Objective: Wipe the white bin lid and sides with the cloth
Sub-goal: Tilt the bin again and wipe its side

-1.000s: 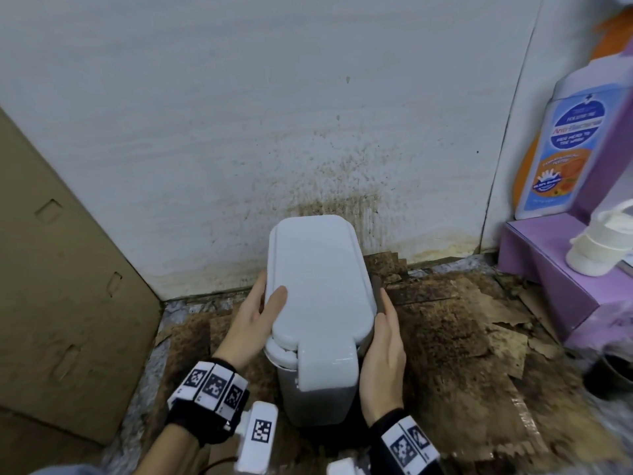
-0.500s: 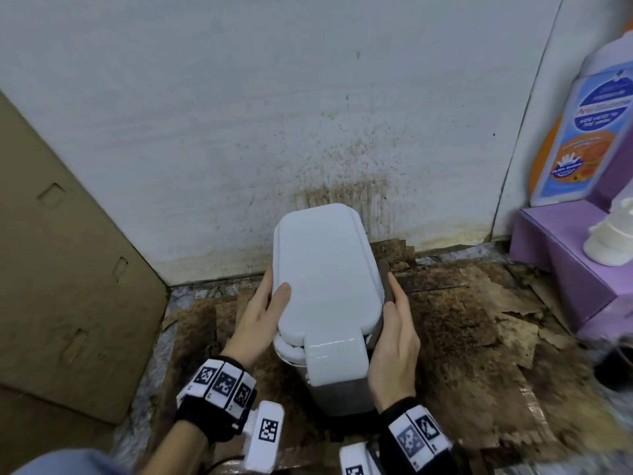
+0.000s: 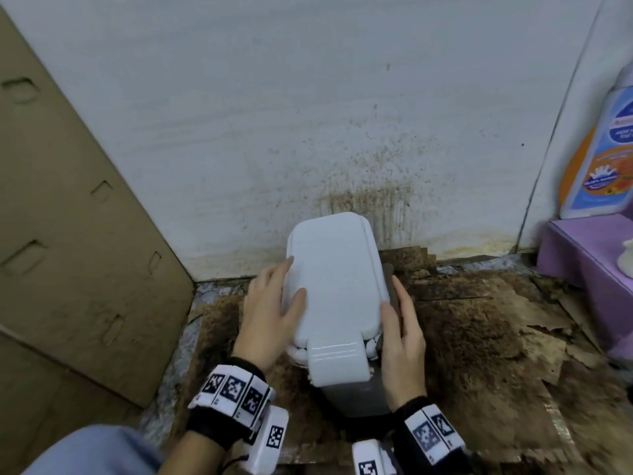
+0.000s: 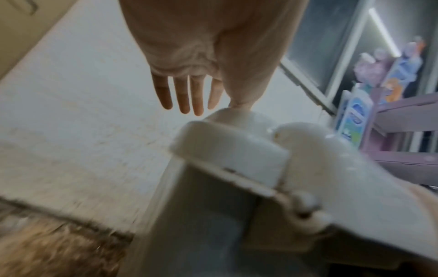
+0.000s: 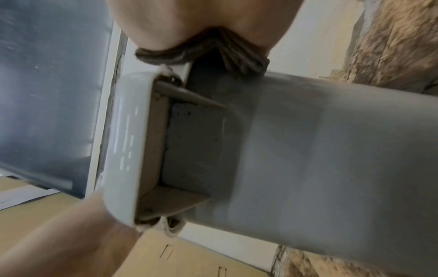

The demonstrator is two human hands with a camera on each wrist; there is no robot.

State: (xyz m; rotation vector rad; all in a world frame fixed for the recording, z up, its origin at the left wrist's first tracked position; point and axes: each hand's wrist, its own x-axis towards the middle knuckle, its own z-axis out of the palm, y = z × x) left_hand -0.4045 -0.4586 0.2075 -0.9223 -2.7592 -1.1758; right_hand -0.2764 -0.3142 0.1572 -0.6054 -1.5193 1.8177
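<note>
A white bin lid [image 3: 334, 279] tops a grey bin body [image 3: 349, 395] that stands close to the stained wall. My left hand [image 3: 270, 317] lies along the lid's left edge with its fingers straight and its thumb on top of the lid. In the left wrist view the left fingers [image 4: 187, 93] hang straight past the lid [image 4: 229, 148]. My right hand [image 3: 402, 337] holds a dark cloth [image 3: 388, 282] against the bin's right side, just under the lid's rim. From the right wrist the cloth [image 5: 213, 50] shows bunched under the palm, against the bin body [image 5: 320, 150].
A large cardboard sheet [image 3: 68, 252] leans at the left. Torn, stained brown cardboard [image 3: 479, 320] covers the floor around the bin. A purple shelf [image 3: 589, 262] with a blue and orange bottle [image 3: 603, 159] stands at the right. The wall [image 3: 359, 200] behind is spattered brown.
The view has swung right and the bin sits nearer the wall. My left fingers have slid farther along the lid's left edge. The right hand stays on the right side with the cloth.
</note>
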